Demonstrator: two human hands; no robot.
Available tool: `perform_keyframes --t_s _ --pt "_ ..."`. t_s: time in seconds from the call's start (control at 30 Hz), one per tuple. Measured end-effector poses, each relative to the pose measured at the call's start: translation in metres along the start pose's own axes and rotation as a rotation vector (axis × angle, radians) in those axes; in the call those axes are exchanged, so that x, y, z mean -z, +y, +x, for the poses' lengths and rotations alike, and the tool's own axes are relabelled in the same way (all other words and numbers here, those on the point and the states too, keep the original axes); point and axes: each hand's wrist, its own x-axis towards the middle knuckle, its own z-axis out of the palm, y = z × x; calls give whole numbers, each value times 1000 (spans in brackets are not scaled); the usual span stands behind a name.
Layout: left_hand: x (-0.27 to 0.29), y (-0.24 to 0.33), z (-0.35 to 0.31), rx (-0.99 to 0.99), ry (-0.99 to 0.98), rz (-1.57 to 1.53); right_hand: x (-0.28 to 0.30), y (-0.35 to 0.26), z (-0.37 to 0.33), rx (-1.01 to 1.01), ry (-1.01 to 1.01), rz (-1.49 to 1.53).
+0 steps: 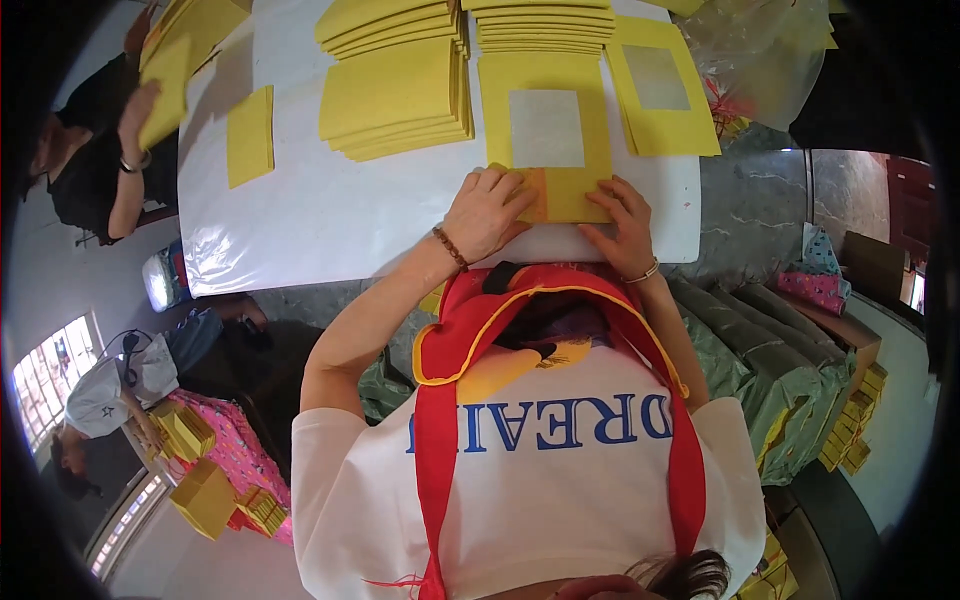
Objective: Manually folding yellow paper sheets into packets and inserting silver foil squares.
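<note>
A yellow paper sheet (pixel 594 110) with a silvery-white square on its face lies in front of me, close to the table's near edge. Its near end is turned up into a flat flap, with an orange strip beside my left fingers. My left hand (pixel 486 215) grips the left corner of that flap, thumb and fingers closed on the paper. At the right corner, my right hand (pixel 627 225) pinches the same flap between thumb and bent fingers. The undersides of both grips are hidden.
Beyond the sheet, folded yellow papers (pixel 395 95) are piled on the white-covered table (pixel 290 220). More yellow sheets (pixel 690 115) lie to the right, near a clear plastic bag (pixel 770 60). At left, a co-worker's hand (pixel 138 110) holds yellow paper. Green-wrapped bundles (pixel 770 370) stand at lower right.
</note>
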Motion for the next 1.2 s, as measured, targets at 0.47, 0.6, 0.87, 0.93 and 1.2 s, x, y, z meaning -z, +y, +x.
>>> perform_keyframes --t_s 0.47,0.6,0.87,0.93,1.2 --pt "2 -8 0 -73 51 -148 2 9 0 -23 -28 82" --pt "2 -16 5 -46 63 -244 0 20 1 -79 -29 267" --pt "3 -16 2 214 93 -400 -10 12 4 -159 194 494" --pt "1 -13 0 158 135 -373 -11 13 5 -169 168 466" --pt "3 -10 1 -143 22 -49 -6 1 2 -367 242 579"
